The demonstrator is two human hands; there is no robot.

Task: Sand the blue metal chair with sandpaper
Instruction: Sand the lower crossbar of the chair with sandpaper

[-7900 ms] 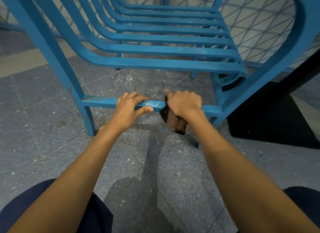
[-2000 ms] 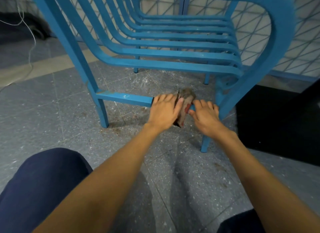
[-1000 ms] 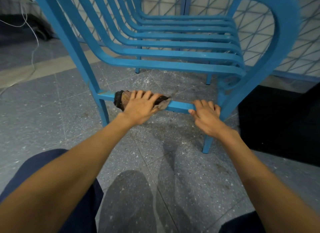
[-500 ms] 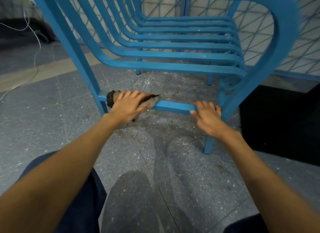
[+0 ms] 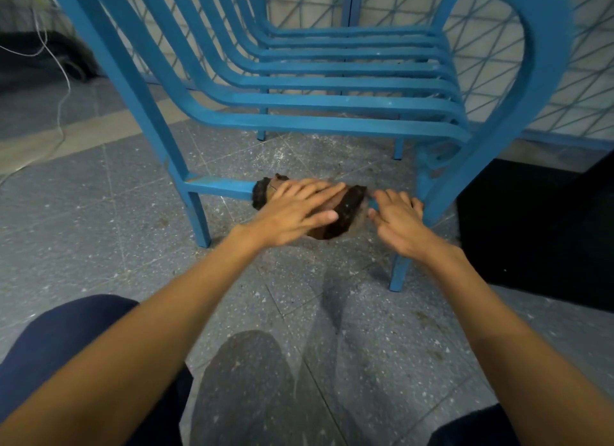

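Head view: grey speckled tile floor fills most of the frame, with brown dust scattered under the blue metal chair. The chair takes the upper half, its slatted seat centre top, legs standing on the tiles. Wire mesh fence behind it, upper right. Black slab-like thing on the floor at right, can't tell what it is. Dark blue trouser knee lower left. Both bare forearms reach up from the bottom edge to the chair's low crossbar, centre frame. Left hand, a bit blurred, lies flat with fingers stretched out and thumb out, pressing the sandpaper onto the crossbar. Sandpaper is brown, crumpled, draped over the bar mid-span, edges sticking out both sides of the hand. Right hand just right of it, fingers over the bar's right end, thumb below, gripping the bar. Thin white cable upper left.
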